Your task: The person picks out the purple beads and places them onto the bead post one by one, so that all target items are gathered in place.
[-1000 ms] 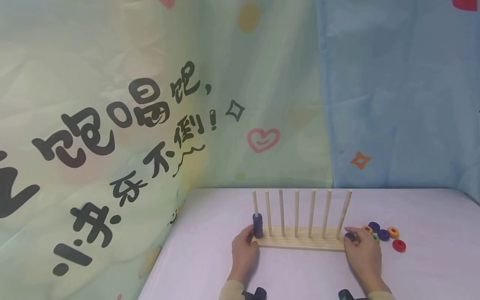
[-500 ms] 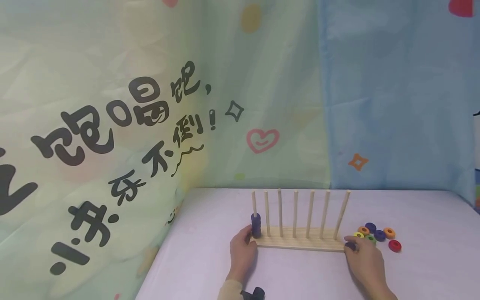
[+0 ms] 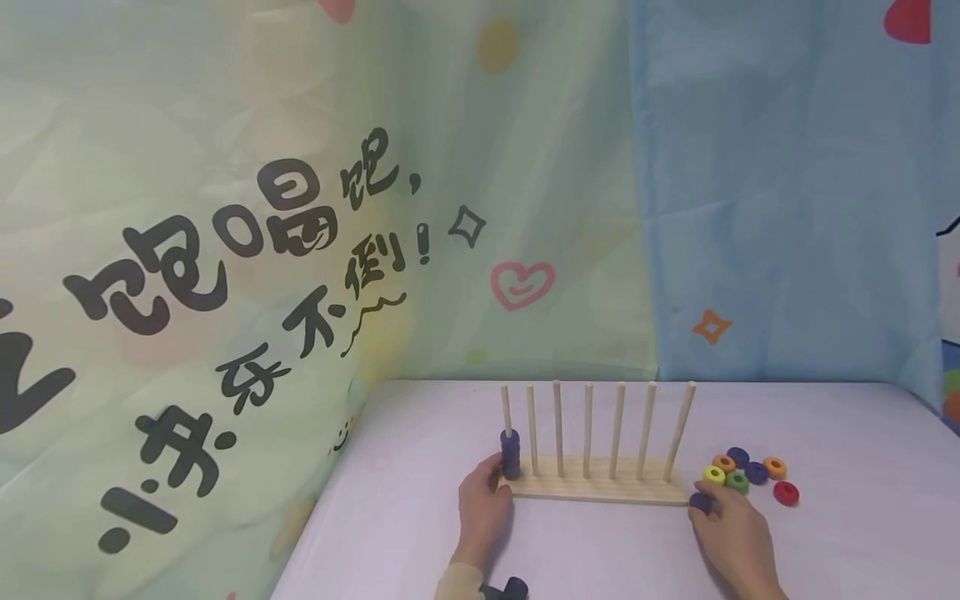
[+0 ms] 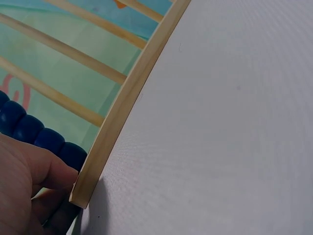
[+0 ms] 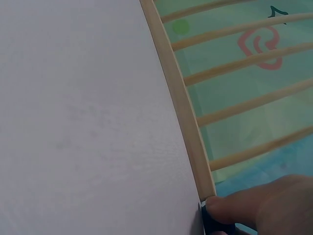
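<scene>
A wooden peg rack (image 3: 600, 493) with a row of upright pegs stands on the table. Several dark blue rings (image 3: 510, 455) are stacked on its leftmost peg; the other pegs are bare. My left hand (image 3: 482, 507) grips the left end of the base, and the left wrist view has the thumb (image 4: 58, 172) against that end, beside the blue stack. At the opposite end, my right hand (image 3: 733, 533) pinches a loose dark blue ring (image 3: 701, 502) close against the base's right corner. Part of this ring is hidden by the fingers in the right wrist view.
Loose rings lie right of the rack, behind my right hand: a yellow ring (image 3: 714, 476), a green ring (image 3: 737, 482), a red ring (image 3: 786, 493), two orange and two blue ones. A printed cloth (image 3: 525, 333) hangs behind the table.
My right hand has moved slightly towards me with the blue ring, from beside the last peg to the base's front right corner. The yellow and green rings have come into view. My left hand stays put.
</scene>
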The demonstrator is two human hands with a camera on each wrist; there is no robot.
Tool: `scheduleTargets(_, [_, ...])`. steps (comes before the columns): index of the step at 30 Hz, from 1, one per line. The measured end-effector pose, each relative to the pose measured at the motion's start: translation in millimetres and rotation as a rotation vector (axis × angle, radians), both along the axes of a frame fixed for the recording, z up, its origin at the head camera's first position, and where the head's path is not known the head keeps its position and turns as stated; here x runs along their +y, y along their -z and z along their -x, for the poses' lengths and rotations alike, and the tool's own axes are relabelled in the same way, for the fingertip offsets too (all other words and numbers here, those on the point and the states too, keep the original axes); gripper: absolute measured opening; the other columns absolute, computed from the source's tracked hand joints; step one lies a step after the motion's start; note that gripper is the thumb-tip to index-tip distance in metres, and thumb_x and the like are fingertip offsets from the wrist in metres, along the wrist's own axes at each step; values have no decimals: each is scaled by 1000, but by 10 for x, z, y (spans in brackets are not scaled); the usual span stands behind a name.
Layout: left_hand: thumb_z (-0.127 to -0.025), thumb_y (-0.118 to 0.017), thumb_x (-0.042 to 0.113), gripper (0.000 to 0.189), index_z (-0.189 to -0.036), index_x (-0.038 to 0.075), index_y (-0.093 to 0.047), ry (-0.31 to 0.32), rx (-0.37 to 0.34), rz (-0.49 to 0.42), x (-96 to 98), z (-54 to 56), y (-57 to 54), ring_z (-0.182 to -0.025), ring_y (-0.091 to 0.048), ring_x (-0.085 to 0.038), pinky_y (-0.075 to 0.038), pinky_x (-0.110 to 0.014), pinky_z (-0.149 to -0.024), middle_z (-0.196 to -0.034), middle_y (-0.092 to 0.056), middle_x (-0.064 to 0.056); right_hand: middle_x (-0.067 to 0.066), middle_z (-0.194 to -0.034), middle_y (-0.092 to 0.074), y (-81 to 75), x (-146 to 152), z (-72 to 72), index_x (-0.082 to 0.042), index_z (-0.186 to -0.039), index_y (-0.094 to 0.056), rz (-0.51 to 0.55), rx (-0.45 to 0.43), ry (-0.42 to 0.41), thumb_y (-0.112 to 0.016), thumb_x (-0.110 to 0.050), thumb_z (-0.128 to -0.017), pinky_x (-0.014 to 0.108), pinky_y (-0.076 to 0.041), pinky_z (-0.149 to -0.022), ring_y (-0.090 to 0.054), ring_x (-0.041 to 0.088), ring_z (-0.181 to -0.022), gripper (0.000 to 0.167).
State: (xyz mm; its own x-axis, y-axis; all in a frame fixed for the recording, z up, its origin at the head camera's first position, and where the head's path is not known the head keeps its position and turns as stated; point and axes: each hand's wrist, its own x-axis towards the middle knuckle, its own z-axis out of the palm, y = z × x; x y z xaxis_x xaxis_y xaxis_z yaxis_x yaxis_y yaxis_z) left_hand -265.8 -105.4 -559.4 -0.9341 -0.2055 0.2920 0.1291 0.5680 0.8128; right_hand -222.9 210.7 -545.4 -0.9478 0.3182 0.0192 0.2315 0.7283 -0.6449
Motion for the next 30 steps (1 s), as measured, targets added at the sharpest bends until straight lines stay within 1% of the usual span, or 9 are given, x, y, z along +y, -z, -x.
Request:
scheduleTargets(8, [-70, -60, -6, 51, -119, 6, -68, 8, 2, -4, 6, -6, -10, -117, -62, -31, -46, -47, -104, -118, -70, -10, 32, -131, -49, -20, 7, -77, 8, -132, -50, -25, -25, 38, -66, -10, -87, 66, -36, -102, -39, 55, -126, 51])
scheduleTargets(12, [-70, -59, -6, 51, -119, 6, -68, 11, -2, -7, 2, -27, -33, -117, -61, -31, -45, -47, -105, -119, -69, -10, 33, -126, -52, -26, 13, -122, 8, -129, -53, -31, -8, 40, -67, -13, -87, 67, -38, -98, -44, 55, -120, 49])
scheduleTargets(15, [-70, -59, -6, 51, -119, 5, -68, 12, 10, -9, -5, -46, -47, -117, -62, -32, -45, -48, -104, -118, -69, -11, 34, -122, -54, -35, 10, -146, 8, -126, -56, -31, 4, 33, -68, -15, -86, 67, -39, -95, -47, 54, -115, 48])
scheduleTargets(18, [-70, -60, -6, 51, -119, 5, -68, 9, 18, -6, -10, -53, -47, -116, -62, -33, -46, -49, -103, -117, -70, -12, 33, -122, -54, -38, -1, -155, 7, -126, -56, -23, -7, 30, -68, -17, -86, 67, -39, -95, -47, 54, -115, 48])
scheduleTargets(21, [-70, -60, -5, 50, -119, 5, -68, 6, 13, -2, -12, -58, -44, -115, -62, -33, -46, -49, -103, -117, -70, -11, 32, -124, -54, -43, -19, -162, 6, -128, -55, 4, -28, 30, -67, -19, -88, 67, -38, -97, -46, 54, -118, 49])
scheduleTargets(26, [-71, -60, -5, 51, -120, 5, -67, 12, 2, -5, -5, -53, -52, -117, -61, -33, -45, -49, -104, -118, -69, -12, 30, -130, -54, -80, -69, -180, 3, -132, -51, 108, -71, 36, -66, -26, -90, 68, -37, -98, -43, 53, -123, 53])
scheduleTargets(30, [-72, -60, -5, 50, -121, 4, -66, 14, -6, -13, 5, -46, -63, -118, -61, -32, -45, -48, -105, -119, -69, -11, 30, -131, -54, -113, -116, -204, 1, -132, -52, 148, -53, 22, -67, -30, -89, 68, -36, -99, -46, 52, -121, 55])
